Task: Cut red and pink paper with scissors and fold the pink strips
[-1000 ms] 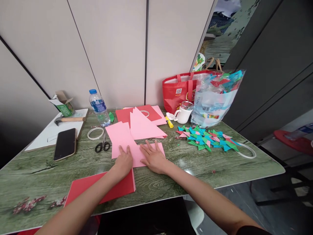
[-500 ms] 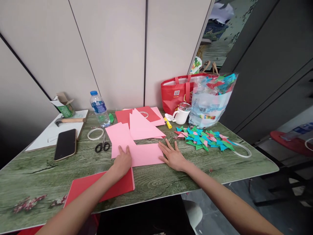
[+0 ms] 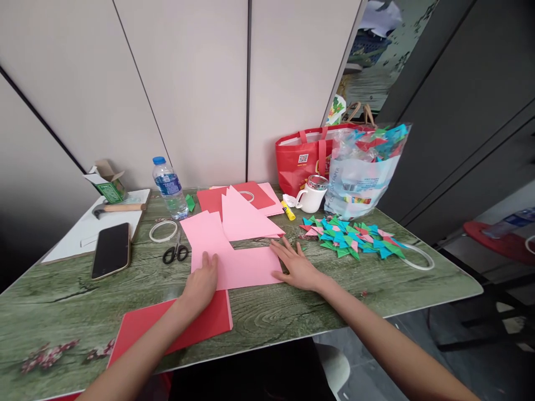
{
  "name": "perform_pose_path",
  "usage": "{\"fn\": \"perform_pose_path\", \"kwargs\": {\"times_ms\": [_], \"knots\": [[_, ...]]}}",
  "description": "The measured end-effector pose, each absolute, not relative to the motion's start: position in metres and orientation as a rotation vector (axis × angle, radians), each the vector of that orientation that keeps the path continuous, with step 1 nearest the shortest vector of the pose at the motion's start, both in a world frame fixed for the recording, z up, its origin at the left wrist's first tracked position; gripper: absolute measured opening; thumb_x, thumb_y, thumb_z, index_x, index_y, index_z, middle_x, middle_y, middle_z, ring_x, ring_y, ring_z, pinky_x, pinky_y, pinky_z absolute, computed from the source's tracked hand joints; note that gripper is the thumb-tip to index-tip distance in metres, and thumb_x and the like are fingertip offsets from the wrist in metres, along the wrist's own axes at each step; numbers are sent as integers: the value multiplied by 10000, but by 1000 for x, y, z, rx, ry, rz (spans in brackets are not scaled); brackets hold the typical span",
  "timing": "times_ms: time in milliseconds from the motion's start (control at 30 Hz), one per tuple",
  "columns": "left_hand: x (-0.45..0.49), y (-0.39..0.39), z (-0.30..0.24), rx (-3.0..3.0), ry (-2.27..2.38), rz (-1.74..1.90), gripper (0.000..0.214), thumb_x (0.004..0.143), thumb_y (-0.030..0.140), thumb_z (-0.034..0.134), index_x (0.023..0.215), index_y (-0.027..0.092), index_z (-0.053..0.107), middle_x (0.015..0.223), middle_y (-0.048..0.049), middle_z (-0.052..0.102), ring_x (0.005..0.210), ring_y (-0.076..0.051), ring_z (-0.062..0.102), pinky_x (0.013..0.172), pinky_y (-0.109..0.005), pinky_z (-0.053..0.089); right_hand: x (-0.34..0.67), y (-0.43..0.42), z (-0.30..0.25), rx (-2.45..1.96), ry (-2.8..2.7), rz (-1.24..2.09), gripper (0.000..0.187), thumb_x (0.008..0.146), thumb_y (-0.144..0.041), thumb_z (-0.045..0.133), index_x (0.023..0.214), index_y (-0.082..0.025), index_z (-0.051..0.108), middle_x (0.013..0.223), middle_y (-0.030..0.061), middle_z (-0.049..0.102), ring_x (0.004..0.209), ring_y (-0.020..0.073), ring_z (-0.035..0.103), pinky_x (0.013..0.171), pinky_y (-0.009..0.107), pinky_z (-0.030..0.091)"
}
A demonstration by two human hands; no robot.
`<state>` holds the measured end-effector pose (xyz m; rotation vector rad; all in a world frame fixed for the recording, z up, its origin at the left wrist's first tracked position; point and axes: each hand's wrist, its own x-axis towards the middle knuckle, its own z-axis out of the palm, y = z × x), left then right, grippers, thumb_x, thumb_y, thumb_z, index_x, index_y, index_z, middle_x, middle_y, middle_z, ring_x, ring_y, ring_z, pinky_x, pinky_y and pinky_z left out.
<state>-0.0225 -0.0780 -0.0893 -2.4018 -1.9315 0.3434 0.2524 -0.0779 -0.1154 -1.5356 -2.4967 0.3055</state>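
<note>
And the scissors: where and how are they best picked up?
Probably by the black loops of the scissors, from the near side, with the left hand, the closer one: they lie flat, loops toward the person, blades pointing away.

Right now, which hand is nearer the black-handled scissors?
Left. The left hand is on the pink paper, just right of the black-handled scissors; the right hand is farther right, at that paper's right end.

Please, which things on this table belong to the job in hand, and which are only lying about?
Seem to belong:
Pink paper, touched by the left hand and the right hand
Nearer red paper
Perhaps the black-handled scissors

Probably just lying about:
Smartphone
Wooden-handled hammer
Water bottle
White mug
</note>
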Motion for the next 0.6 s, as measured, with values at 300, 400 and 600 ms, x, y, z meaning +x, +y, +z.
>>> {"fn": "perform_pose_path", "kwargs": {"times_ms": [300, 400, 600], "knots": [[-36, -69, -80, -2568, -2071, -58, 370, 876, 195, 321, 1214, 117, 448, 1293, -216, 465, 899, -276, 635, 751, -409, 484, 238, -38, -94, -1419, -2201, 651, 227, 682, -337, 645, 837, -174, 672, 819, 64, 641, 813, 223, 553, 730, 337, 414], [-47, -56, -59, -2504, -2191, -580, 355, 886, 324, 329, 1099, 137, 544, 1114, -164, 616, 936, -275, 616, 764, -376, 470, 236, -28, -93, -1259, -1744, 1097, 239, 696, -388, 615, 765, -161, 642, 676, 6, 622, 616, 160, 549, 576, 273, 407], [-34, -39, -36, -2410, -2629, -2112, 493, 854, 477, 374, 1088, 66, 514, 1011, -208, 659, 730, -224, 667, 598, -339, 538, 196, -16, -98, -980, -859, 1430, 391, 543, -417, 753, 825, -184, 613, 716, -6, 647, 561, 124, 540, 507, 249, 446]]}}
